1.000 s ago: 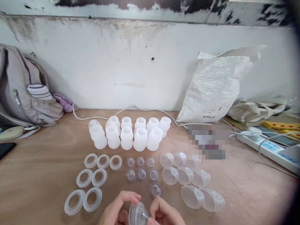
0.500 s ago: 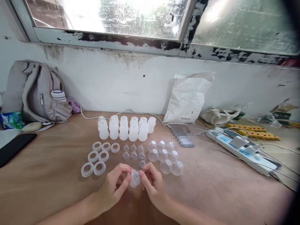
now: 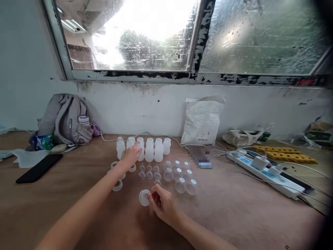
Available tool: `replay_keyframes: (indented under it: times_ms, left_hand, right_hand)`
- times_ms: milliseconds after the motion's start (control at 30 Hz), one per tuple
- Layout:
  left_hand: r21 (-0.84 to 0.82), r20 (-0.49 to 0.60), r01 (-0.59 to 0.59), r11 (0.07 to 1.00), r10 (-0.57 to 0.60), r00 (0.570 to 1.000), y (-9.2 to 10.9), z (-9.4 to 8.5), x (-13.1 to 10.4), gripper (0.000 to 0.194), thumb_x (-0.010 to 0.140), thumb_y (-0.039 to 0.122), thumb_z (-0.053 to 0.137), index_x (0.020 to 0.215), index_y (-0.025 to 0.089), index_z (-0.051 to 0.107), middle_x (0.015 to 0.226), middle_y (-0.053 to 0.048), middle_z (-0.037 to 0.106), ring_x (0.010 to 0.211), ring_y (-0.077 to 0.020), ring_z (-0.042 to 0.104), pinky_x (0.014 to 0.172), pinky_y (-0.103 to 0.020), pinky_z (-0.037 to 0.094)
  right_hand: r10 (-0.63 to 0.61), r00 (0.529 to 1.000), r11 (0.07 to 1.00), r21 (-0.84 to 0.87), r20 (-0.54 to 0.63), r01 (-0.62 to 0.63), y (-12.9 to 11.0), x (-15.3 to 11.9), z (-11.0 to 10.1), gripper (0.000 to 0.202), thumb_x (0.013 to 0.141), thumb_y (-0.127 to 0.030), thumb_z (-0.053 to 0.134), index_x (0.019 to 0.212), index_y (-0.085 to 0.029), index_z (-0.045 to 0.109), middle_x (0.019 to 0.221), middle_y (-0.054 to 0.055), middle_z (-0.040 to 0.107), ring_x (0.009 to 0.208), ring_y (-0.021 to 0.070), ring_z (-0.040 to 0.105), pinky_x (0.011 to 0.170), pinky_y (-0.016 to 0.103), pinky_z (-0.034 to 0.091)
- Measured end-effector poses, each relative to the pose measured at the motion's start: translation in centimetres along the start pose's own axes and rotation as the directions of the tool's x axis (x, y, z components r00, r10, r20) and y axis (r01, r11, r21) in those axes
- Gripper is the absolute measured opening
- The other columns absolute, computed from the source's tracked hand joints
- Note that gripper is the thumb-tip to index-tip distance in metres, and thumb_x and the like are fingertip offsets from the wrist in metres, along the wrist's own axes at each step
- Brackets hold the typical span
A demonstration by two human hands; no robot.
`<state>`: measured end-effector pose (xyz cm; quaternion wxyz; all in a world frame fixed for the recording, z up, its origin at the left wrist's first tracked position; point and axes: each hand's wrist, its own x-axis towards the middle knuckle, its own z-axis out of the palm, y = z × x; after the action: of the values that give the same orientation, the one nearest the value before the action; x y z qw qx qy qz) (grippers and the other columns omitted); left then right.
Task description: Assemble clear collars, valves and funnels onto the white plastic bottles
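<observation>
My right hand (image 3: 162,205) pinches a clear plastic bottle collar (image 3: 144,197) with a teat set in it, low over the table's front part. My left hand (image 3: 130,153) reaches to the row of frosted white baby bottles (image 3: 149,150), thumb and index finger apart at the left side of one bottle. Its other fingers are partly hidden, and the hand covers part of the bottles behind it. Loose collars (image 3: 118,185) lie under and beside my left forearm. Clear teats (image 3: 149,171) stand in the middle, with transparent caps (image 3: 180,185) to their right.
A white plastic parcel (image 3: 200,119) leans on the wall. On the right lies a power strip (image 3: 267,175) with cables, near yellow strips (image 3: 288,153). A black phone (image 3: 39,169) and a grey backpack (image 3: 69,119) are at the left.
My left hand has let go of the collar and moved forward and left to the bottles. The right hand keeps the collar with the teat. The camera view has tilted up.
</observation>
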<state>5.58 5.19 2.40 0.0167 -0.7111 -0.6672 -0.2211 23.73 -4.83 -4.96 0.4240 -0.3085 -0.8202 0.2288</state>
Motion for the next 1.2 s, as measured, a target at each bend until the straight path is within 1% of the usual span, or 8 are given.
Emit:
replay_keyframes:
  times_ms: [167, 367, 433, 500, 633, 833, 967, 1200]
  left_hand:
    - [-0.023, -0.01, 0.009, 1.0, -0.009, 1.0, -0.1, -0.1, 0.3, 0.024, 0.087, 0.033, 0.04, 0.101, 0.02, 0.055, 0.076, -0.006, 0.065, 0.073, -0.0209, 0.061, 0.065, -0.027, 0.043]
    - [-0.074, -0.222, 0.0, 0.997, -0.017, 0.975, 0.6, -2.7, -3.6, 0.025, 0.088, 0.035, 0.038, 0.098, 0.021, 0.056, 0.105, -0.008, 0.05, 0.091, -0.021, 0.055, 0.07, -0.028, 0.045]
    - [-0.209, -0.322, -0.002, 0.978, -0.067, 0.944, 0.7, -3.4, -5.2, 0.025, 0.087, 0.036, 0.04, 0.094, 0.019, 0.056, 0.112, -0.009, 0.043, 0.098, -0.0204, 0.052, 0.072, -0.027, 0.046]
    - [-0.52, -0.347, -0.019, 0.854, -0.19, 0.918, 0.8, -3.7, -6.6, 0.02, 0.084, 0.036, 0.045, 0.089, 0.019, 0.055, 0.117, -0.007, 0.04, 0.101, -0.0187, 0.049, 0.074, -0.024, 0.046]
    - [-0.9, -0.106, 0.054, 0.433, -0.335, 0.936, 1.1, -3.0, -8.3, 0.02, 0.082, 0.04, 0.046, 0.088, 0.022, 0.049, 0.097, -0.002, 0.054, 0.083, -0.015, 0.054, 0.063, -0.021, 0.046]
    - [-0.966, 0.22, 0.24, 0.093, -0.185, 0.958, 2.4, -0.1, -8.6, 0.03, 0.085, 0.043, 0.037, 0.105, 0.021, 0.038, 0.089, -0.005, 0.06, 0.065, -0.0154, 0.061, 0.051, -0.024, 0.048]
    - [-0.923, 0.386, 0.385, -0.008, -0.022, 0.922, 3.2, 1.9, -9.4, 0.037, 0.083, 0.047, 0.041, 0.107, 0.019, 0.039, 0.084, -0.006, 0.062, 0.056, -0.0157, 0.061, 0.043, -0.023, 0.046]
    - [-0.872, 0.484, 0.489, 0.004, 0.157, 0.861, 3.2, 3.2, -10.3, 0.053, 0.073, 0.051, 0.058, 0.109, 0.014, 0.044, 0.07, -0.005, 0.062, 0.047, -0.0141, 0.057, 0.041, -0.023, 0.043]
  right_hand:
    - [-0.007, 1.0, 1.0, -0.007, -0.012, 0.007, 0.1, 0.0, -0.2, 0.014, 0.084, -0.026, 0.045, 0.072, -0.019, 0.043, 0.055, -0.005, 0.044, 0.047, 0.0075, 0.039, 0.046, 0.019, 0.032]
    - [-0.009, 0.999, 1.0, -0.005, -0.036, 0.009, 0.2, 0.0, -0.5, 0.011, 0.084, -0.024, 0.045, 0.074, -0.019, 0.043, 0.057, -0.005, 0.042, 0.047, 0.0073, 0.039, 0.047, 0.019, 0.032]
    - [-0.02, 0.999, 1.0, -0.005, -0.033, 0.02, 0.4, 0.1, -0.7, 0.01, 0.084, -0.024, 0.045, 0.076, -0.019, 0.043, 0.057, -0.005, 0.041, 0.047, 0.0074, 0.039, 0.047, 0.019, 0.032]
    - [-0.036, 0.998, 0.999, -0.014, -0.052, 0.035, 0.6, 0.3, -1.2, 0.009, 0.084, -0.024, 0.045, 0.077, -0.019, 0.043, 0.057, -0.005, 0.042, 0.048, 0.0078, 0.039, 0.048, 0.019, 0.033]
    - [-0.008, 0.98, 0.999, -0.037, -0.199, 0.001, 0.9, 0.9, -2.2, 0.007, 0.086, -0.025, 0.043, 0.081, -0.019, 0.044, 0.058, -0.004, 0.044, 0.049, 0.0088, 0.042, 0.049, 0.02, 0.034]
    - [0.084, 0.948, 0.996, 0.065, -0.306, -0.067, 0.9, 1.5, -3.1, 0.01, 0.086, -0.028, 0.042, 0.088, -0.019, 0.046, 0.062, -0.003, 0.049, 0.047, 0.0089, 0.046, 0.045, 0.02, 0.037]
    - [0.189, 0.925, 0.974, 0.183, -0.33, -0.134, 1.2, 1.5, -2.9, 0.01, 0.086, -0.028, 0.042, 0.092, -0.02, 0.045, 0.072, -0.001, 0.056, 0.051, 0.0104, 0.053, 0.048, 0.022, 0.043]
    - [0.3, 0.941, 0.917, 0.319, -0.157, -0.239, 1.5, 1.4, -1.9, 0.01, 0.085, -0.026, 0.041, 0.092, -0.02, 0.046, 0.071, -0.001, 0.052, 0.052, 0.0111, 0.054, 0.046, 0.022, 0.043]
